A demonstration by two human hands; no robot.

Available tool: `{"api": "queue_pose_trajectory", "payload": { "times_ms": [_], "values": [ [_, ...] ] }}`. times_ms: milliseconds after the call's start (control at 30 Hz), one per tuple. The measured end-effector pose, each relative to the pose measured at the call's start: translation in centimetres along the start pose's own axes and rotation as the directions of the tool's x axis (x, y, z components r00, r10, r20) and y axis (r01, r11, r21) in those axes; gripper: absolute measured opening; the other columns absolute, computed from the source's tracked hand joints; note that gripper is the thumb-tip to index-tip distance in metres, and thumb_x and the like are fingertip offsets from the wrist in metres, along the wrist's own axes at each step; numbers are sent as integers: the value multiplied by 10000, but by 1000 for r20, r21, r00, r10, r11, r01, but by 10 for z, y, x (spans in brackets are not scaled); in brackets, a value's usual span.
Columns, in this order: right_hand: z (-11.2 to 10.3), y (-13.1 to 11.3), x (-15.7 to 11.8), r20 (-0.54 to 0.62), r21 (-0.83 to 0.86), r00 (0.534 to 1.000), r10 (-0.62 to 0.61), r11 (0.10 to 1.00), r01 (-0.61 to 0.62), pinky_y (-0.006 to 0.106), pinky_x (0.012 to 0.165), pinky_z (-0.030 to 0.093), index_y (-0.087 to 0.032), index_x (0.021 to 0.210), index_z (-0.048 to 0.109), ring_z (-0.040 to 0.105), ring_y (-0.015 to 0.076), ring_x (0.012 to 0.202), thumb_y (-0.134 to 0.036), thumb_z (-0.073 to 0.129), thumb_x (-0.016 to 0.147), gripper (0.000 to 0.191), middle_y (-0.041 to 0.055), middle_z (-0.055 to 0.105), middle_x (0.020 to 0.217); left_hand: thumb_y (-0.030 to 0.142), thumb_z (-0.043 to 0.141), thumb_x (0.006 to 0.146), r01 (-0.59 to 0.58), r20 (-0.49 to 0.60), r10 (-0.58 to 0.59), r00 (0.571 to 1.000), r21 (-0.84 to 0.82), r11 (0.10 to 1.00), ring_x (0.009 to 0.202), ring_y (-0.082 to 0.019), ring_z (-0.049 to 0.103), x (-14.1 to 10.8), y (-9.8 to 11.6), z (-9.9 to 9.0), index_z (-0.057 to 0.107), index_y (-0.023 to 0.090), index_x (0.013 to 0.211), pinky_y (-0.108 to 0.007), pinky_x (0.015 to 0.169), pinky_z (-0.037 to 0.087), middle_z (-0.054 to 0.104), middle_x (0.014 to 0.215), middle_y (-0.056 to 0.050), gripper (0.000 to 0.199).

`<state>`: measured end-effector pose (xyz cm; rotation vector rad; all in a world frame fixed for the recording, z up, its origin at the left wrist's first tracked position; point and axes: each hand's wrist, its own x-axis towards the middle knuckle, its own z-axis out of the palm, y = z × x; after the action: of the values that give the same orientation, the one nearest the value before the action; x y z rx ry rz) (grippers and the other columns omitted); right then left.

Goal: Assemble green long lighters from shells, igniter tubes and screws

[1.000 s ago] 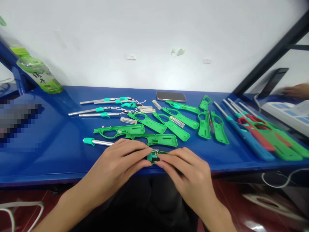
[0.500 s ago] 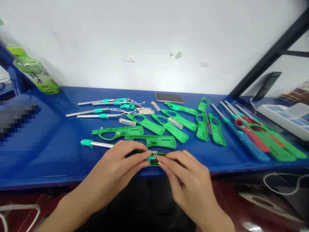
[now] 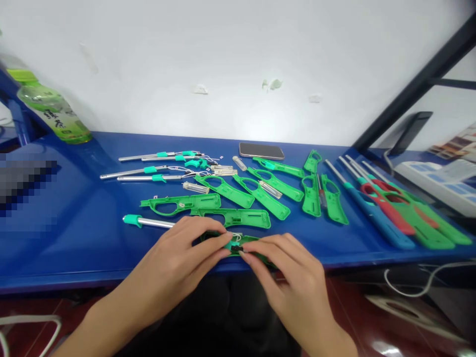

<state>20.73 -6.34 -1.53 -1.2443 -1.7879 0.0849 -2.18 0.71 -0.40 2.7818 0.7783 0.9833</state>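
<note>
At the table's front edge, a green lighter casing half (image 3: 256,243) lies open between my hands. Inside it I see a teal trigger (image 3: 231,244), a small black igniter part (image 3: 237,248) and a looped white wire (image 3: 237,237). My left hand (image 3: 182,253) is closed, thumb and fingers pinching at the teal trigger and hiding the casing's left part. A silver tube with a teal tip (image 3: 156,223) sticks out leftward beyond it. My right hand (image 3: 293,267) is closed too, its thumb and forefinger pinching the black igniter part's right end.
Several green casing halves (image 3: 267,203), clear fuel tanks (image 3: 196,187) and silver tubes with wires (image 3: 137,172) lie beyond my hands. A screwdriver (image 3: 322,196), phone (image 3: 261,150) and whole lighters (image 3: 386,208) are farther off. A bottle (image 3: 55,111) stands at left, a power strip (image 3: 439,183) at right.
My right thumb and forefinger have shifted slightly at the black igniter part, and more of the casing's right side shows. My left hand keeps its grip almost unmoved.
</note>
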Motion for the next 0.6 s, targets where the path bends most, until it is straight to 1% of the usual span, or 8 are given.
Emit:
{"api": "queue_pose_trajectory", "payload": {
  "times_ms": [100,267,467,600],
  "values": [
    [2,-1,0,-7,13,999,32,999,-32,333,760,527,-220,1048,795,688,185,825,-140,777,1009,91,-3,810,945,171,607,1111,6,10,-6,1000,-12,1000,1183,-179,659,0,0,0,651,218,1359,-334,1042,546,690,1290,-50,257],
    [6,-3,0,-22,42,999,42,998,-41,329,743,508,-212,1022,788,672,179,789,-131,768,1014,84,-2,796,902,140,585,1111,10,-2,-10,1000,-14,1000,1197,-169,641,0,2,0,659,201,1353,-310,1061,528,675,1297,-60,260],
    [10,-5,-1,-54,59,997,59,997,-56,322,708,503,-198,995,784,644,171,768,-109,773,1001,90,-1,795,887,129,586,1107,-3,-1,3,1000,-7,1000,1199,-172,640,-2,3,-1,660,194,1350,-314,1070,532,677,1297,-66,262],
    [8,-4,-1,-60,76,997,47,996,-43,326,722,519,-198,1007,808,658,171,773,-97,789,986,105,2,795,880,124,569,1104,31,-1,-31,1000,-25,999,1196,-178,656,0,5,-2,662,209,1357,-326,1064,548,677,1308,-71,282]
  ]
}}
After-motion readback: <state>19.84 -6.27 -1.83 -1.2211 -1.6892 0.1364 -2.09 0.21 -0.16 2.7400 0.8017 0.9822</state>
